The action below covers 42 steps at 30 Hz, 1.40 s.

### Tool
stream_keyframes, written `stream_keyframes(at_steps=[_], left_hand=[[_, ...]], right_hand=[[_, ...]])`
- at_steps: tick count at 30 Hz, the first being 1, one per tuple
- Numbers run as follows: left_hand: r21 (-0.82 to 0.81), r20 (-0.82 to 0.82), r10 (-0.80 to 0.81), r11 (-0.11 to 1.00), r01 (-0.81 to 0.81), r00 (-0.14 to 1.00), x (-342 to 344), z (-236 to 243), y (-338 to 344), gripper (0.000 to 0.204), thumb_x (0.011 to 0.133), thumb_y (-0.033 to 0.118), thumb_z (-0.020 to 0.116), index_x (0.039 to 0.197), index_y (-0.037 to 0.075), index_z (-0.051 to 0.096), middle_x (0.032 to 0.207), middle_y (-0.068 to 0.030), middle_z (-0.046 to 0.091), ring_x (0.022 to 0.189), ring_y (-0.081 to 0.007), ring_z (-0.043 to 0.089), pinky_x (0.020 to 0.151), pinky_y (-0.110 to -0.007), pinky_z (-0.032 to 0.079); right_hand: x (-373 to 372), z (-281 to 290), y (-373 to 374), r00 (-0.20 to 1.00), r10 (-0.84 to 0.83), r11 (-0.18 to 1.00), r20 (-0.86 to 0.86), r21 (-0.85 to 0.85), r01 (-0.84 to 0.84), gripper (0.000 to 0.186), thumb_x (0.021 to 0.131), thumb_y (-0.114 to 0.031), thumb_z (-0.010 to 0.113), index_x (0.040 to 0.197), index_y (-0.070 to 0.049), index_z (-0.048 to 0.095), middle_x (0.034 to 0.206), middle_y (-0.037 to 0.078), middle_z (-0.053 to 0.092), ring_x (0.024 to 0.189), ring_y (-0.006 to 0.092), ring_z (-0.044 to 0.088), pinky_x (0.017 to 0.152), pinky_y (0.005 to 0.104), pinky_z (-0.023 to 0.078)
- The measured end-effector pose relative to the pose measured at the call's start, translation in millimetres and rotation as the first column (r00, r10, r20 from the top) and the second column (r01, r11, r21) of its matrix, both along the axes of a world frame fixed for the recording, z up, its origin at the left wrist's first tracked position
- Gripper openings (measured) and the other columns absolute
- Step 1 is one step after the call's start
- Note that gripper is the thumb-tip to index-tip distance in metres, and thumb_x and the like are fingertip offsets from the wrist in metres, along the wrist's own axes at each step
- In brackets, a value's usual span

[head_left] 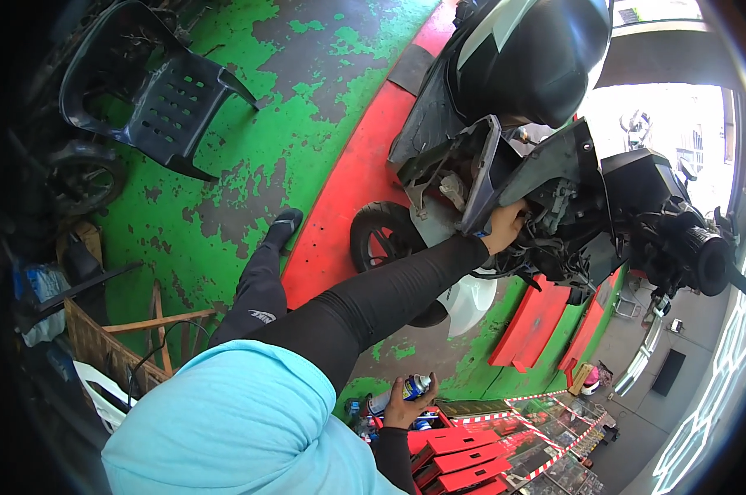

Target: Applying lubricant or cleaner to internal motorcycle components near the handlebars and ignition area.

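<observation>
My left hand (502, 228) reaches in among the exposed parts of a motorcycle (554, 206) with its body panels opened up. Its fingers curl in beside a dark loose panel (490, 177), and the fingertips are partly hidden, so what they grip cannot be made out. Lower down, close to my body, my right hand (407, 406) is closed round a spray can (416, 386) with a silver top and a blue and yellow label. Both arms wear black sleeves.
The motorcycle stands by a red platform (331, 223) on a green floor with peeling paint. A dark plastic chair (171, 107) is at upper left. A red drawer unit (463, 462) stands near my right hand, and a wooden frame (113, 346) lies at left.
</observation>
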<state>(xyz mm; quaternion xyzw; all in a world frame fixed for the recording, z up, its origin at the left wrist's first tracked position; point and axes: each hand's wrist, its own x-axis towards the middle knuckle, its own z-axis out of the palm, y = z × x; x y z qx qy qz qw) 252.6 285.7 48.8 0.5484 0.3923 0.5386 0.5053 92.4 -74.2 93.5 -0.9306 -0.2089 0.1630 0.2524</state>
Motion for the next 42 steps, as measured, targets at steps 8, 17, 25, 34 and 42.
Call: stream_keyframes(at_steps=[8, 17, 25, 34, 42], left_hand=[[-0.111, -0.1, -0.091, 0.991, 0.08, 0.991, -16.2, 28.7, 2.2, 0.015, 0.079, 0.009, 0.065, 0.092, 0.009, 0.072, 0.094, -0.0113, 0.071, 0.091, -0.0316, 0.068, 0.082, -0.042, 0.052], [-0.016, -0.19, -0.143, 0.99, 0.143, 0.971, -23.0, 25.5, 3.1, 0.021, 0.082, 0.009, 0.065, 0.103, 0.01, 0.07, 0.098, -0.0096, 0.072, 0.091, -0.0297, 0.069, 0.082, -0.039, 0.052], [0.143, -0.04, -0.05, 0.988, 0.056, 0.998, -26.0, 14.1, 5.6, 0.027, 0.082, 0.013, 0.068, 0.108, 0.014, 0.067, 0.101, -0.0063, 0.071, 0.096, -0.0278, 0.068, 0.083, -0.038, 0.051], [0.142, -0.168, -0.175, 0.97, 0.199, 0.97, -25.6, 14.4, 6.6, 0.026, 0.086, 0.015, 0.062, 0.112, 0.013, 0.062, 0.107, -0.0073, 0.069, 0.097, -0.0289, 0.067, 0.079, -0.042, 0.051], [0.165, -0.262, -0.166, 0.963, 0.213, 0.951, -31.5, 15.5, 8.5, 0.023, 0.087, 0.014, 0.06, 0.11, 0.01, 0.061, 0.106, -0.0116, 0.067, 0.093, -0.0329, 0.066, 0.077, -0.044, 0.052]], right_hand=[[1.6, -5.4, -3.6, 1.0, -0.007, 1.0, -0.019, 0.03, 0.008, 0.07, 0.085, -0.016, 0.074, 0.144, -0.006, 0.037, 0.141, 0.019, 0.043, 0.131, 0.034, 0.041, 0.113, 0.0453, 0.028], [6.6, 2.7, -2.7, 0.999, -0.013, 1.0, 0.05, 0.018, 0.012, 0.073, 0.083, -0.014, 0.075, 0.144, -0.005, 0.036, 0.139, 0.022, 0.047, 0.13, 0.0373, 0.044, 0.112, 0.0468, 0.031], [4.2, 8.5, 2.7, 0.998, 0.002, 0.999, 0.069, 0.033, -0.004, 0.073, 0.082, -0.013, 0.076, 0.143, -0.006, 0.037, 0.139, 0.021, 0.048, 0.13, 0.0375, 0.045, 0.112, 0.0471, 0.031], [3.4, -7.4, -11.9, 1.0, -0.01, 0.999, 0.016, 0.051, 0.009, 0.074, 0.08, -0.015, 0.078, 0.142, -0.006, 0.039, 0.138, 0.02, 0.049, 0.128, 0.0359, 0.048, 0.11, 0.0462, 0.035], [0.1, -1.4, -7.5, 1.0, -0.022, 0.998, -0.006, 0.066, 0.022, 0.073, 0.08, -0.014, 0.078, 0.141, -0.005, 0.039, 0.137, 0.02, 0.049, 0.124, 0.035, 0.05, 0.108, 0.0449, 0.037]])
